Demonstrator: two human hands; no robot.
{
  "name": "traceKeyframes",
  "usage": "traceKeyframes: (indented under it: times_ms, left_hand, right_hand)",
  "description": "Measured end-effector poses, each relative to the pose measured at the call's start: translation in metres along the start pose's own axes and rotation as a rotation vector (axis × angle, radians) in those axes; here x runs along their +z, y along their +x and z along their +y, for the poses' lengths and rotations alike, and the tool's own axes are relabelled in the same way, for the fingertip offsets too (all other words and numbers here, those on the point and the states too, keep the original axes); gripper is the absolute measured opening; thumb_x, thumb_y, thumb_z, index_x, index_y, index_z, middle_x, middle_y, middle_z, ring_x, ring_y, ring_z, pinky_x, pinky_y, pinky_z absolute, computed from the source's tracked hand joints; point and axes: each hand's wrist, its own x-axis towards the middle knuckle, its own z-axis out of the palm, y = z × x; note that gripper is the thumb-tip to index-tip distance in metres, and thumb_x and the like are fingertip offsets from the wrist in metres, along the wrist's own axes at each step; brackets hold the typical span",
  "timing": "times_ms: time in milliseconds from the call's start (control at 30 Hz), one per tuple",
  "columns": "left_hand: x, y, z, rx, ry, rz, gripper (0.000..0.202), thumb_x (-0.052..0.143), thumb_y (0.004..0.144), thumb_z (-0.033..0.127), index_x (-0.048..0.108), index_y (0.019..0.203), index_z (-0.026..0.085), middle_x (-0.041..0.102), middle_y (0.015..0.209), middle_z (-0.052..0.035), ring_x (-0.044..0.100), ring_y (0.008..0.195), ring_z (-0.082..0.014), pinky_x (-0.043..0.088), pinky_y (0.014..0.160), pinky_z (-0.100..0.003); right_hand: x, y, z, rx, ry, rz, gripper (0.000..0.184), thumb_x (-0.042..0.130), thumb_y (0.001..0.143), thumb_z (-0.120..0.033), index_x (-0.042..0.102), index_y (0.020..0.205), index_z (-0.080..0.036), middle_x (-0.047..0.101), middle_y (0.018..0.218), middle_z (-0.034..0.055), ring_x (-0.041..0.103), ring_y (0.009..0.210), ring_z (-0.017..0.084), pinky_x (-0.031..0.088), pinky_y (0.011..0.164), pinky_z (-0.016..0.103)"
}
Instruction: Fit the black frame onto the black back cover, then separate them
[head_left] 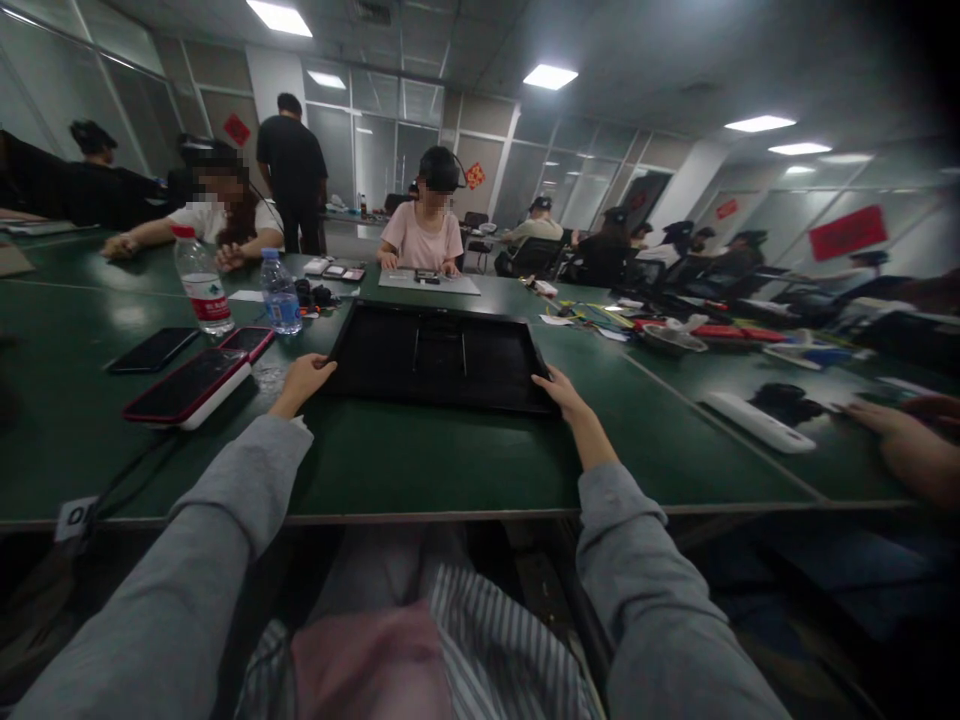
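Note:
A shallow black tray [367, 370] with a raised rim lies in front of me on the green table. Two thin upright metal strips or edges show near its middle; what they belong to is too dark to tell. My left hand [306, 380] grips the tray's left side, thumb on top of the rim and the other fingers partly hidden. On the opposite side, my right hand [568, 398] is closed on the right rim, its thumb lying over the edge.
To the left are two water bottles [281, 295], a dark phone [154, 350] and red-edged devices [191, 385] with a cable. A white bar-shaped object [757, 422] and another person's hand [885, 425] are at right. Across the table a person [421, 235] works at a white board.

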Motion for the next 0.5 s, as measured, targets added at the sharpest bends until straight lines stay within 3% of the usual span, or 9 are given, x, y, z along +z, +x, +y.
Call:
traceKeyframes:
  times_ms: [233, 333, 500]
  left_hand:
    - [-0.001, -0.007, 0.007, 0.009, 0.083, 0.008, 0.036, 0.07, 0.097, 0.046, 0.078, 0.11, 0.014, 0.082, 0.115, -0.0161, 0.076, 0.11, -0.0307, 0.057, 0.097, -0.037]
    - [-0.001, -0.004, 0.003, 0.046, 0.052, 0.045, 0.029, 0.063, 0.101, 0.04, 0.076, 0.108, 0.015, 0.081, 0.119, -0.0156, 0.075, 0.114, -0.0289, 0.055, 0.101, -0.036]
    - [-0.006, 0.003, -0.011, -0.01, 0.002, 0.137, 0.027, 0.06, 0.1, 0.028, 0.073, 0.119, 0.015, 0.08, 0.123, -0.0148, 0.074, 0.118, -0.0262, 0.053, 0.104, -0.035]
  right_hand:
    - [-0.004, -0.004, -0.005, -0.04, 0.152, 0.046, 0.08, 0.084, 0.072, -0.031, 0.067, 0.15, -0.025, 0.082, 0.118, 0.0079, 0.079, 0.107, 0.032, 0.066, 0.101, 0.057]
    - [-0.005, -0.004, -0.004, -0.068, 0.178, 0.071, 0.078, 0.082, 0.071, -0.029, 0.069, 0.147, -0.024, 0.082, 0.115, 0.0076, 0.079, 0.107, 0.031, 0.065, 0.101, 0.056]
    - [-0.011, 0.001, -0.003, -0.071, 0.132, 0.276, 0.073, 0.075, 0.072, -0.023, 0.068, 0.145, -0.018, 0.08, 0.123, 0.0104, 0.077, 0.114, 0.029, 0.061, 0.108, 0.054]
